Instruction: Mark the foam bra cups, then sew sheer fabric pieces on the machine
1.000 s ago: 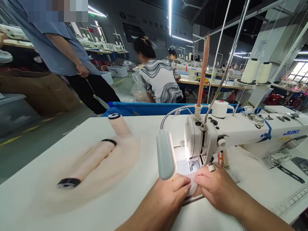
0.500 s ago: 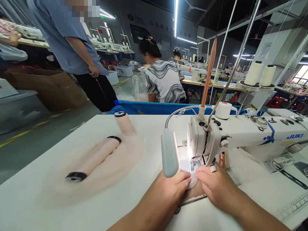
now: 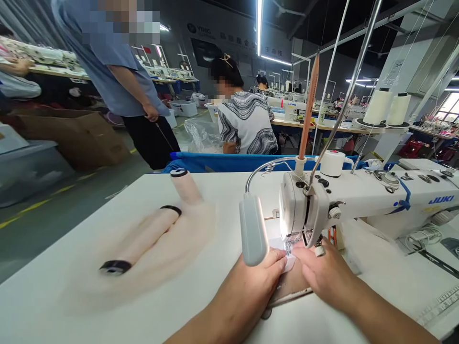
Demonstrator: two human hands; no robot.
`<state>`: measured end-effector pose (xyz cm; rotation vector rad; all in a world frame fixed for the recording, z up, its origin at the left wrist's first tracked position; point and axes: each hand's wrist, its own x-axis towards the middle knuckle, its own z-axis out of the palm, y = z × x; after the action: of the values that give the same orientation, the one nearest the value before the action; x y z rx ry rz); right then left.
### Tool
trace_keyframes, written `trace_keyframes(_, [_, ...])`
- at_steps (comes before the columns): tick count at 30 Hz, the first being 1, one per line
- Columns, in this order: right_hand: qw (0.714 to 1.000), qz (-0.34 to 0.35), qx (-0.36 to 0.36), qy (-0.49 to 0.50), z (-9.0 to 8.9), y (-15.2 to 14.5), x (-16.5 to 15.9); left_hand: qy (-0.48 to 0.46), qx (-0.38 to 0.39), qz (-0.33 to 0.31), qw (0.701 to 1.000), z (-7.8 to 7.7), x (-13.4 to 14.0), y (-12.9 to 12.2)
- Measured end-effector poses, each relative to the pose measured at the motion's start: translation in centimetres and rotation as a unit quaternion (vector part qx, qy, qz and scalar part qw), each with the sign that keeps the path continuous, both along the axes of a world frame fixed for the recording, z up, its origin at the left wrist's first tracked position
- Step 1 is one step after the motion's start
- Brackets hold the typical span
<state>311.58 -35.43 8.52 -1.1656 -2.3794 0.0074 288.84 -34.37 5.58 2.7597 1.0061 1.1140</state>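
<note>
At the presser foot [image 3: 288,248] of the sewing machine [image 3: 362,193], near side, white fabric [image 3: 289,265] is lying between left hand [image 3: 253,277] and right hand [image 3: 326,270]; both are bunching fingers against it, whether pinching I can't tell.

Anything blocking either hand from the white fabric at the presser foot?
Nothing visible. The left hand and right hand are both already at the white fabric, right in front of the presser foot. The grey lamp overlaps part of the left hand in view, but doesn't stand between it and the fabric.
</note>
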Motion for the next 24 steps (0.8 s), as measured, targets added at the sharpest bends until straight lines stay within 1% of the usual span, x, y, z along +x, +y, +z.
trace_keyframes(2, [1.0, -0.008, 0.013, 0.004, 0.0, 0.0, -0.1, 0.007, 0.004, 0.009, 1.0, 0.1, 0.0, -0.2])
trace_keyframes(5, [1.0, -0.004, 0.016, 0.008, 0.2, -0.4, -0.1, 0.013, -0.023, 0.015, 1.0, 0.5, -0.2, -0.4])
trace_keyframes(8, [0.999, 0.033, -0.01, 0.001, 0.4, -0.5, 0.0, 0.02, -0.027, 0.059, 0.998, 1.0, -1.0, -0.3])
trace_keyframes(9, [0.999, 0.031, -0.014, -0.006, 0.3, -0.3, 0.1, 0.021, -0.021, 0.077, 0.997, 1.3, -1.2, -0.3])
trace_keyframes(10, [1.0, 0.014, -0.01, -0.011, 0.3, -0.1, 0.3, 0.024, -0.02, 0.086, 0.996, 1.7, -1.5, -0.2])
trace_keyframes(13, [0.999, -0.049, 0.016, -0.003, 0.1, 0.7, 1.1, 0.034, -0.067, 0.061, 0.995, 3.2, -2.1, -0.3])
trace_keyframes(14, [0.998, -0.055, 0.019, 0.01, 0.1, 0.8, 1.4, 0.029, -0.082, 0.051, 0.995, 3.7, -2.2, -0.3])
trace_keyframes(16, [0.998, -0.037, 0.024, 0.041, 0.1, 0.4, 1.5, 0.003, -0.074, 0.04, 0.996, 4.1, -2.3, -0.1])
trace_keyframes(18, [0.998, 0.017, 0.02, 0.055, 0.1, -0.3, 1.0, -0.016, -0.034, 0.047, 0.998, 3.8, -2.4, 0.4])
trace_keyframes(20, [0.995, 0.089, 0.005, 0.035, 0.0, -1.0, 0.4, -0.016, 0.005, 0.062, 0.998, 2.9, -2.5, 1.0])
trace_keyframes(21, [0.994, 0.111, -0.003, 0.016, 0.0, -1.1, 0.3, -0.007, 0.014, 0.072, 0.997, 2.5, -2.6, 1.1])
trace_keyframes(22, [0.994, 0.109, -0.007, -0.003, 0.1, -1.0, 0.3, 0.003, 0.015, 0.079, 0.997, 2.2, -2.6, 1.1])
trace_keyframes(23, [0.996, 0.084, -0.003, -0.016, 0.1, -0.7, 0.5, 0.014, 0.009, 0.083, 0.996, 2.0, -2.6, 1.0])
trace_keyframes(24, [0.999, 0.043, 0.006, -0.022, 0.2, -0.3, 1.0, 0.023, -0.003, 0.081, 0.996, 2.0, -2.5, 0.7])
